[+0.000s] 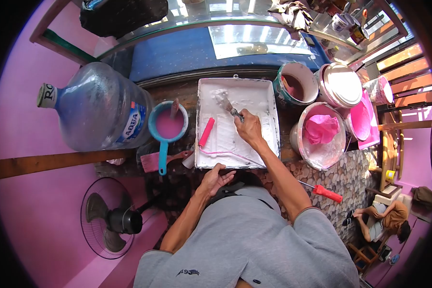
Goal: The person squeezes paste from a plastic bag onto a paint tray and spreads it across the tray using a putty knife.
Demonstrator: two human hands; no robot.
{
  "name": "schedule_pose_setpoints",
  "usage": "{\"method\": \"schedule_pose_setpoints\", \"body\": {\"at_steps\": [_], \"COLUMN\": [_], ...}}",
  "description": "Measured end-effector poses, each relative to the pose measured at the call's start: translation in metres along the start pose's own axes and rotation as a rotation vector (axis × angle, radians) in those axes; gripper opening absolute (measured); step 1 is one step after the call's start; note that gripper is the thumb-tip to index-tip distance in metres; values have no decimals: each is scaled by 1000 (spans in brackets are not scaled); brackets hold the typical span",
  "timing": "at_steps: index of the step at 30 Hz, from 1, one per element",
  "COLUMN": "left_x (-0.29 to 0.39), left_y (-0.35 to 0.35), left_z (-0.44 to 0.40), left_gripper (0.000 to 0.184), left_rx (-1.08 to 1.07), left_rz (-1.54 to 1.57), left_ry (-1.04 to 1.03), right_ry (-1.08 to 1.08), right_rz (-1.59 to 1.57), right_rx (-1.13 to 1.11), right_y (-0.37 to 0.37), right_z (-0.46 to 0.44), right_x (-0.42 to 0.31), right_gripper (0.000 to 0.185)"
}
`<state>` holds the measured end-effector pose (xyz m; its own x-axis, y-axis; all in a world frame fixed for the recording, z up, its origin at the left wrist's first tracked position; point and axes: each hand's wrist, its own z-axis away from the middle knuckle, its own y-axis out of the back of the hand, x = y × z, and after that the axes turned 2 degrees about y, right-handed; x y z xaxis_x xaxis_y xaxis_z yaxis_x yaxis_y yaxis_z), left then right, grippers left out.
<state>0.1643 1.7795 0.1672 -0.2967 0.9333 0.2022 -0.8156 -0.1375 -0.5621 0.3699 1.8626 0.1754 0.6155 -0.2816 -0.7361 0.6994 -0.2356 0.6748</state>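
A square paint tray (237,139), coated with thick white paint, lies before me. My right hand (250,128) is closed around the handle of a putty knife (225,104), whose blade touches white paint near the tray's far left part. At the near edge, my left hand (216,182) grips the tray, thumb at the rim and fingers below it. A paint roller (207,132) with a pink sleeve rests in the tray. Its wire frame crosses the near side, and its red handle (327,193) sticks out past the right edge.
Left stand a large water bottle (103,108), a blue dipper (163,152) of pink liquid and a pink-stained brush (151,162). Right are a bucket with pink cloth (320,150), a dark-liquid bucket (297,96) and a lidded pail (342,85). A fan (113,218) and seated person (393,216) are farther off.
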Motion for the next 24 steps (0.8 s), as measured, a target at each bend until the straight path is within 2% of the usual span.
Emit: {"method": "schedule_pose_setpoints", "body": {"at_steps": [2,4,8,11,15,17,24], "left_x": [0,0,0,0,-1,-1,-2], "left_y": [0,1,3,2,1,2,3], "left_z": [0,0,-1,-2,1,-1,-4], "left_gripper": [15,16,14,16,16,16,16], "left_rx": [-4,-5,-17,-35,-27,-29,-30], "left_rz": [5,2,-3,-4,-8,1,9], "left_ry": [-8,-1,10,6,-3,-8,-9], "right_ry": [66,234,277,372,361,476,556], "right_rz": [48,239,433,411,425,488,607], "right_rx": [-30,-97,-91,-19,-102,-88,-147], "right_y": [7,19,50,47,31,23,70], "right_z": [0,-1,-10,-20,-24,-26,-30], "right_x": [-1,-4,-19,-17,-16,-2,3], "right_gripper": [23,21,16,18,19,19,20]}}
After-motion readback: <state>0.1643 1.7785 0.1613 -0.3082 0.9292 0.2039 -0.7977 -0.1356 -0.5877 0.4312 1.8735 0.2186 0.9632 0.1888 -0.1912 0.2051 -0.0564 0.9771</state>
